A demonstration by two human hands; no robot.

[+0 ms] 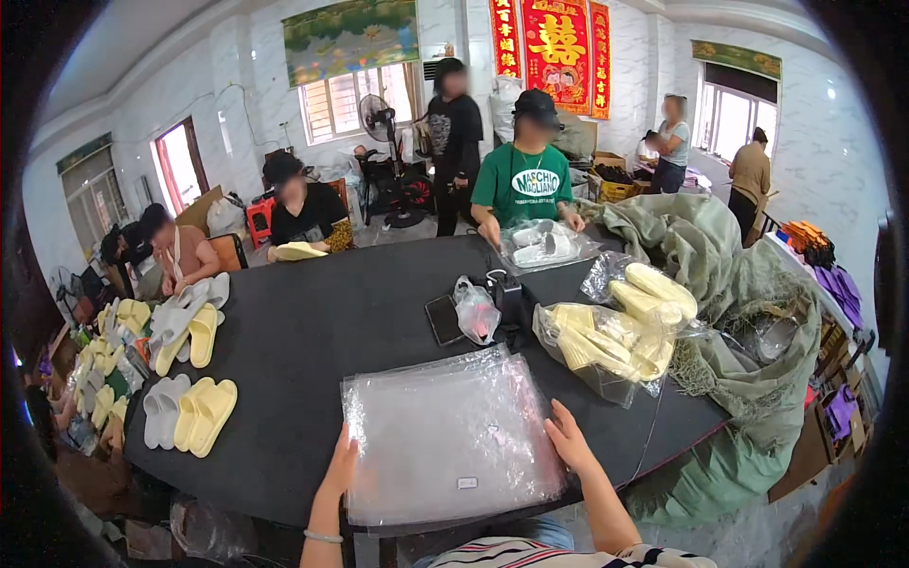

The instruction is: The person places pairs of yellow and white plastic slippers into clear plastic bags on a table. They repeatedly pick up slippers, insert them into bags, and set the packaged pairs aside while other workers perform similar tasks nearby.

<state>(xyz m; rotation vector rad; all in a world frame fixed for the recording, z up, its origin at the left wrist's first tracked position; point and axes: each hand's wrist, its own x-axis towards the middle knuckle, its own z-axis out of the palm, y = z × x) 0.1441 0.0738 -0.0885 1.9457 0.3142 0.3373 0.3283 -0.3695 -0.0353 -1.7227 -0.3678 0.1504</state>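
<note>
A stack of clear plastic bags [445, 435] lies flat on the black table at its near edge, with a small label near the front. My left hand [341, 464] is against the stack's left side, its fingers straight up along the edge. At the opposite side, my right hand [570, 439] has its fingers stretched out and touches the right edge. Neither hand is wrapped round the bags. Beyond the right hand lie yellow slippers in clear bags [606, 350]. Grey slippers [167, 411] and yellow slippers [205, 417] sit on the table at the left.
Past the bags stand a dark phone [443, 320], a small clear bag [476, 310] and a black box [505, 295]. Across the table [303, 322], a person in green holds bagged white slippers [544, 244]. A large green cloth sack [748, 379] drapes over the right edge.
</note>
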